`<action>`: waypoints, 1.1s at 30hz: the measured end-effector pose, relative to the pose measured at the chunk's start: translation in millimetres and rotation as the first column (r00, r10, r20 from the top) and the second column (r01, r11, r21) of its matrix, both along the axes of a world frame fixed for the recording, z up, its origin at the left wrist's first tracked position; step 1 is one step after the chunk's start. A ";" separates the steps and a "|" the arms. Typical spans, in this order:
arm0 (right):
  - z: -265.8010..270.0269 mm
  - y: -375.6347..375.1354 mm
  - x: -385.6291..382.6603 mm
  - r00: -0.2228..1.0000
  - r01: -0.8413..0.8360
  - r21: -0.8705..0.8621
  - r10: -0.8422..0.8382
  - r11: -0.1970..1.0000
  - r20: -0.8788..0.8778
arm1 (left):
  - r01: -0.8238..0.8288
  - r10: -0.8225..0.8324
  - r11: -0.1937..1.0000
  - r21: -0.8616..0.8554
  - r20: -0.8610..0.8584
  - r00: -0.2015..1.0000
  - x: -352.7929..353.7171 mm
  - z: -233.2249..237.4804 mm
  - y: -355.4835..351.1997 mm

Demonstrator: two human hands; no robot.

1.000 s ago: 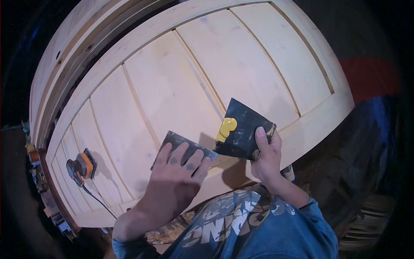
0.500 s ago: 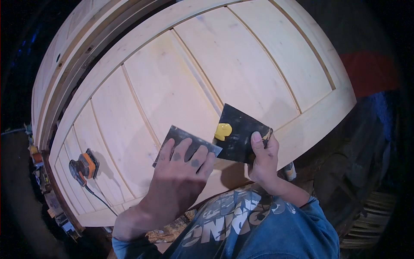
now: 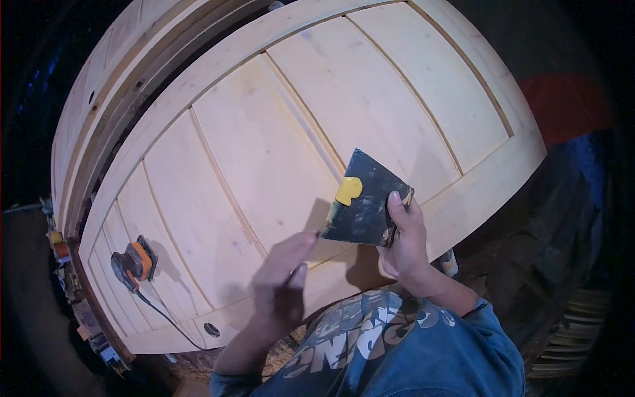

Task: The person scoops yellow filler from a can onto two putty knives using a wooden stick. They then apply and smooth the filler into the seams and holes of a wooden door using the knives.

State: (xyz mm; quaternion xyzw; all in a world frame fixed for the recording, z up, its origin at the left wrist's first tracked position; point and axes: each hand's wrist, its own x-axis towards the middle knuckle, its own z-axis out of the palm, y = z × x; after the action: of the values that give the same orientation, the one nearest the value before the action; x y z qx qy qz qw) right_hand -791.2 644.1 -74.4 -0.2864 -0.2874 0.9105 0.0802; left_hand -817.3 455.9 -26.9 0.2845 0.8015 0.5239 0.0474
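Note:
My right hand (image 3: 409,238) grips a dark, flat, square plate (image 3: 370,202) by its near right corner, thumb on top. A thick dab of yellow putty (image 3: 348,190) sits at the plate's left edge, with a thinner smear below it. My left hand (image 3: 283,278), blurred and turned on its side, is closed at the plate's lower left corner. The dark flat scraper in it is now nearly edge-on and mostly hidden by the fingers. Beneath both hands lies a large pale wooden panel (image 3: 228,152) with long grooves.
An orange and black power sander (image 3: 135,263) rests on the panel's left part, its cord (image 3: 173,321) running toward me. Near the front edge is a round dark hole (image 3: 211,329). Another wooden panel (image 3: 99,73) stands beyond the far edge. Stacked slats (image 3: 572,337) lie at lower right.
My left hand has rotated from palm-down to edge-on and drawn down slightly, turning the scraper out of sight. The putty is reshaped at the plate's edge, and the plate has tilted and shifted slightly.

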 end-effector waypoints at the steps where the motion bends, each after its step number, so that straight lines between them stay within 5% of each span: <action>1: 2.7 -0.2 -0.4 1.000 -0.009 -0.003 0.009 1.000 0.006 | -0.071 0.073 0.986 -0.150 0.011 0.997 8.5 -3.6 7.9; 6: 11.6 4.9 1.4 0.999 -0.040 -0.023 0.040 0.999 -0.029 | 0.051 -0.088 0.935 -0.351 -0.088 0.992 8.0 -28.2 -10.8; 10: 7.6 4.3 2.8 0.999 -0.026 0.067 0.028 0.997 -0.026 | -0.019 -0.015 0.930 -0.367 -0.091 0.996 -12.9 16.6 -14.5; 13: 7.1 2.3 4.5 1.000 -0.025 0.190 0.023 0.982 0.014 | 0.051 -0.271 0.831 -0.553 -0.323 0.907 -16.8 39.2 -10.9; 17: -3.7 3.7 11.3 0.998 -0.068 0.388 0.067 0.919 0.017 | 0.032 -0.385 0.698 -0.715 -0.337 0.859 -18.9 49.6 -0.6; 23: -5.4 6.1 4.2 0.998 -0.064 0.496 0.069 0.866 0.008 | 0.241 -0.464 0.513 -0.824 -0.030 0.885 -29.2 43.9 0.7; 26: 6.7 11.1 -2.5 0.997 0.011 0.461 -0.043 0.887 0.059 | 0.292 -0.249 0.791 -0.538 0.153 0.956 -33.4 39.2 -28.4; 29: 2.7 39.9 -3.9 0.983 0.068 0.398 -0.130 0.915 0.130 | 0.122 0.053 0.888 -0.444 0.361 0.931 -38.1 53.1 -50.9; 31: -4.5 70.3 4.7 1.000 -0.005 0.343 -0.005 0.939 0.028 | -0.004 0.098 0.981 -0.192 0.484 0.869 -34.8 36.9 -67.5; 33: -7.4 96.4 12.2 1.000 0.025 0.342 -0.023 0.940 -0.012 | -0.117 0.253 0.963 -0.241 0.671 0.697 -32.8 36.3 -78.4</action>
State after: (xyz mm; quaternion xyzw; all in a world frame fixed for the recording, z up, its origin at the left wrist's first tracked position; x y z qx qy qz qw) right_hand -779.0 740.5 -81.9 -0.2681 -0.4372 0.8469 0.1409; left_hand -850.1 377.5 9.4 -0.0213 0.7928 0.5197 0.3178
